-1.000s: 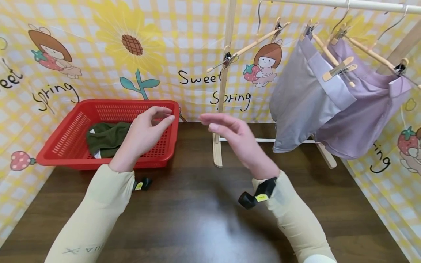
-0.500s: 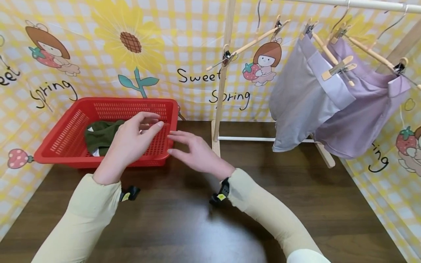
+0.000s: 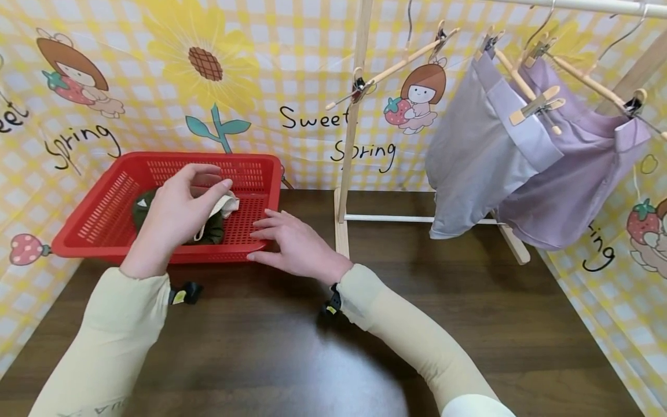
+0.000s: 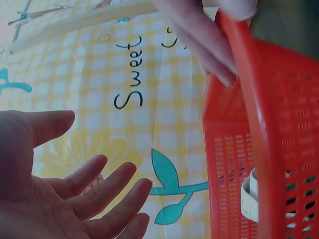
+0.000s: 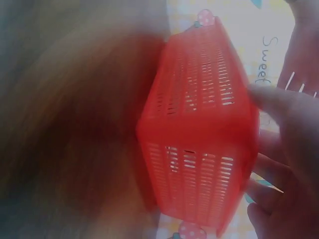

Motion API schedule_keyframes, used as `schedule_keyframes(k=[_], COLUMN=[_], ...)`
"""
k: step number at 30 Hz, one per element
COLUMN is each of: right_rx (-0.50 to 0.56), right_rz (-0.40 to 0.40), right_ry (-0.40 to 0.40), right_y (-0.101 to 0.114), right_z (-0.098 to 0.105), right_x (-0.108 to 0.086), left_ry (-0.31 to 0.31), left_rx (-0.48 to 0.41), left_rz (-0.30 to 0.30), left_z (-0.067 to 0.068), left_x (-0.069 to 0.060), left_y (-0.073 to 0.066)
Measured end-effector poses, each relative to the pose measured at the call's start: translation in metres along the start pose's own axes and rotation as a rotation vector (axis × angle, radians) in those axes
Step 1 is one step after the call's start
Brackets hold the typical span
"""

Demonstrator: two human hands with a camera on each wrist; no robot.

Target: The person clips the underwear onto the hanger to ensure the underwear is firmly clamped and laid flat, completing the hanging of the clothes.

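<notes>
Left hand (image 3: pixel 178 205): loose, holding nothing, above dark green garment (image 3: pixel 212 230)
Right hand (image 3: pixel 298 246): relaxed fingers at red basket (image 3: pixel 208 254) corner

Over the red basket (image 3: pixel 219 253), the left hand (image 3: pixel 177 208) partly hides a dark green garment (image 3: pixel 212 233). Below the basket, both sleeves (image 3: pixel 104 341) run off the head view; right of it, the rack (image 3: pixel 351 136) is cut off above. Beside it, the right wrist view's tabletop (image 5: pixel 75 124) is blurred.

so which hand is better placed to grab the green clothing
The left hand, probably: it hovers above the green clothing in the red basket, while the right hand is at its near right corner.
</notes>
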State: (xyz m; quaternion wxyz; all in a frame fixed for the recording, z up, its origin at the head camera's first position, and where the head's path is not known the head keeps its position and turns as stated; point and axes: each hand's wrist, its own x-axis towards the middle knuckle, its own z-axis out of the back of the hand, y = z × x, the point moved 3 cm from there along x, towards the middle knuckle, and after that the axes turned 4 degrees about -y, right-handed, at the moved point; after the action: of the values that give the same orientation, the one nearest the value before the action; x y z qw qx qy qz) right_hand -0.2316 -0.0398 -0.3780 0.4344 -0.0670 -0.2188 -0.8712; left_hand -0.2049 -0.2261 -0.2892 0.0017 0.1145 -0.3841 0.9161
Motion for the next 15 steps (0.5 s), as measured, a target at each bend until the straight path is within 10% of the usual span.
schedule_keyframes(k=[15], right_rx=[-0.003], right_rz=[-0.038], right_ry=[0.018], right_y=[0.000], right_z=[0.002], right_x=[0.001], left_ry=[0.103], left_rx=[-0.027], left_rz=[0.157], left_z=[0.023], left_x=[0.058], left_y=[0.020])
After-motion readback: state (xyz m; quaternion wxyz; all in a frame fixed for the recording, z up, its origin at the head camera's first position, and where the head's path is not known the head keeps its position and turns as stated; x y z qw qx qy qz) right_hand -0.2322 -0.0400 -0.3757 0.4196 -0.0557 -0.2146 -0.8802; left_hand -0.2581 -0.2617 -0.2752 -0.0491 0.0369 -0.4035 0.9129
